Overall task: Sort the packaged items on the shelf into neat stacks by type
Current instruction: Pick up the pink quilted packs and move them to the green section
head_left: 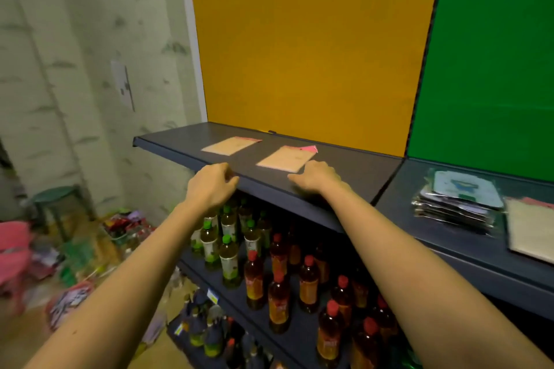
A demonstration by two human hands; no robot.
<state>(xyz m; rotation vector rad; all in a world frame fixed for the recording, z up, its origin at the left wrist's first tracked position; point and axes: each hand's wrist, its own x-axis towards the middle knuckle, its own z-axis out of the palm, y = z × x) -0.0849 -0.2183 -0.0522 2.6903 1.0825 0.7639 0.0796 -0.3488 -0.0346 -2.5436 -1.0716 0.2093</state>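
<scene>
Both hands were empty: my left hand (214, 186) loosely curled at the shelf (168, 144) edge, my right hand (317, 178) flat beside the right packet (286, 159). The left packet (230, 145) lay apart. Advised: stack them with edges squared.

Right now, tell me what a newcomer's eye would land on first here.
The big yellow panel behind the shelf, with a green panel to its right, grabs the eye first. Next come the left hand and right hand at the shelf's front edge, near the left packet and right packet, both tan, flat and apart. Below the shelf, red-capped bottles crowd together.
</scene>
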